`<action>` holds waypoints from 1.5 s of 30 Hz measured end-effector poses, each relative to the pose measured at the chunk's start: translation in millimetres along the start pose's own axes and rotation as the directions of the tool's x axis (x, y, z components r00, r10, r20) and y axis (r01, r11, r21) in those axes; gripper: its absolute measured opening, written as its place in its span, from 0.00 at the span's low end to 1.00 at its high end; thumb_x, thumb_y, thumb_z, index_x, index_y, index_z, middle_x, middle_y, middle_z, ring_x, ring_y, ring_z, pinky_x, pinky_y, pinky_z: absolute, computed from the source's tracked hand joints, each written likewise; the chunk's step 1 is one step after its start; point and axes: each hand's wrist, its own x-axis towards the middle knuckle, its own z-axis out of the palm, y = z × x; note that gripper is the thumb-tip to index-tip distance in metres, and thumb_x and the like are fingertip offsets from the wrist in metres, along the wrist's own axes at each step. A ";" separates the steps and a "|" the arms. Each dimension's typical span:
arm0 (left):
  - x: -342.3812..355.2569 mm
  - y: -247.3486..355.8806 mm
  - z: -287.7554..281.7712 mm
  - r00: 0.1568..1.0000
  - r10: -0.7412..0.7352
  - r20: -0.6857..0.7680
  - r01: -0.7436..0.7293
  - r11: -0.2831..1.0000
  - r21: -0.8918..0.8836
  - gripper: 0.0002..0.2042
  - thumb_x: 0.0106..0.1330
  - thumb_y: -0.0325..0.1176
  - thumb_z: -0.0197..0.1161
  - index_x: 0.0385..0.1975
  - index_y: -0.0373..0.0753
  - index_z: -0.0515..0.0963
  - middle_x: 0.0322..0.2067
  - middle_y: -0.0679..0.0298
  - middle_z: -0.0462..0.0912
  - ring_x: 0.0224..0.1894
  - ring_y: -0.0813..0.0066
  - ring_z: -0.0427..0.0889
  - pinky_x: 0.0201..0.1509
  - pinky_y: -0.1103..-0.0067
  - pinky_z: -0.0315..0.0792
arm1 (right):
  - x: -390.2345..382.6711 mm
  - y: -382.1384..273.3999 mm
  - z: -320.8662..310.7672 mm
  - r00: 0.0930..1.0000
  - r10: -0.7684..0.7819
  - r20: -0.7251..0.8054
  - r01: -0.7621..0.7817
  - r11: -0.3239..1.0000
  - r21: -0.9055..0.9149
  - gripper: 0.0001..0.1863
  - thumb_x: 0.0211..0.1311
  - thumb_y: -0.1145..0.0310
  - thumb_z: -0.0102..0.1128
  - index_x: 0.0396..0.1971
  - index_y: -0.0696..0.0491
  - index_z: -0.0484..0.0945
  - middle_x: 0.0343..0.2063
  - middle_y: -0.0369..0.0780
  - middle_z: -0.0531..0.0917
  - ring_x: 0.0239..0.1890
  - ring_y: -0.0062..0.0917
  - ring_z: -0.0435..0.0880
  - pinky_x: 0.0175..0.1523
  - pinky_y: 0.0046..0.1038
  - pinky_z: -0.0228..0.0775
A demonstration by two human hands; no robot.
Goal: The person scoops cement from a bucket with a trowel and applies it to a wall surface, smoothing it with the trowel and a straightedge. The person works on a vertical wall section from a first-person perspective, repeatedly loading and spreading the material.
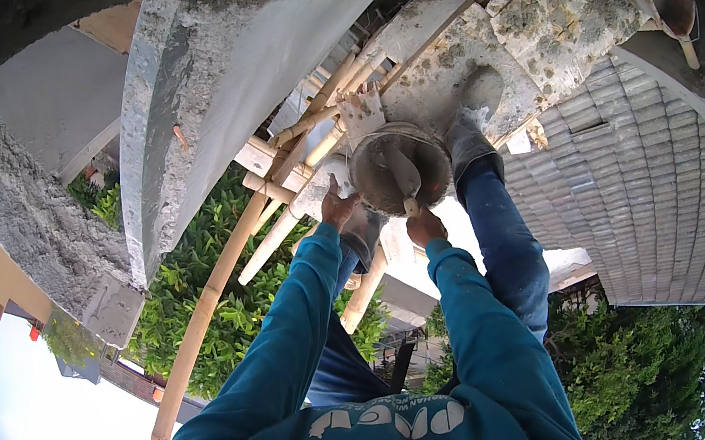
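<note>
A round bucket (364, 164), smeared with grey mortar, stands between my boots on the scaffold boards. Inside it lies a trowel (404, 171), its mortar-coated blade pointing away from me and its pale handle leaning over the near rim. My right hand (427, 227) is closed round the end of that handle. On the bucket's near left side, my left hand (338, 207) grips the rim, with the thumb sticking up; part of its fingers is hidden.
Mortar-spattered boards (452, 54) form the platform, with bamboo poles (210, 308) along its left. A grey plastered wall (279, 47) curves at the left. Roof tiles (661, 180) slope away on the right. Another mortar-stained container (668, 10) sits at the far right. Green leaves show below.
</note>
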 end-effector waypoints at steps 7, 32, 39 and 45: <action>-102.4 111.0 -49.4 0.908 0.336 -0.251 -0.391 0.894 -0.217 0.47 0.62 0.32 0.67 0.73 0.42 0.37 0.69 0.45 0.54 0.60 0.59 0.71 0.59 0.70 0.71 | -18.1 -8.0 8.4 0.991 -0.073 -0.116 0.060 0.992 -0.114 0.36 0.54 0.59 0.57 0.64 0.51 0.61 0.53 0.53 0.73 0.49 0.52 0.77 0.56 0.52 0.67; -372.5 423.3 -93.4 0.554 0.695 -0.458 -0.829 0.511 -0.228 0.23 0.67 0.37 0.60 0.62 0.41 0.67 0.61 0.60 0.67 0.62 0.68 0.66 0.64 0.63 0.68 | -97.0 183.6 -320.9 0.909 -0.021 -0.416 0.362 0.534 0.764 0.25 0.61 0.67 0.52 0.58 0.58 0.67 0.34 0.45 0.85 0.28 0.29 0.85 0.35 0.31 0.78; -363.8 413.9 -117.1 0.588 0.708 -0.391 -0.805 0.562 -0.191 0.20 0.70 0.38 0.56 0.59 0.37 0.69 0.58 0.59 0.69 0.60 0.68 0.68 0.63 0.63 0.70 | -138.2 197.7 -297.6 0.965 0.125 -0.232 0.130 0.538 0.833 0.24 0.59 0.69 0.52 0.57 0.57 0.70 0.36 0.46 0.85 0.30 0.29 0.86 0.34 0.29 0.78; -343.2 404.0 -135.3 0.618 0.672 -0.408 -0.786 0.532 -0.313 0.14 0.62 0.29 0.57 0.48 0.39 0.75 0.53 0.63 0.72 0.57 0.70 0.71 0.63 0.58 0.68 | -150.3 154.5 -315.6 0.940 -0.102 -0.324 0.323 0.562 0.762 0.23 0.63 0.67 0.51 0.57 0.57 0.68 0.34 0.47 0.84 0.32 0.30 0.87 0.39 0.31 0.78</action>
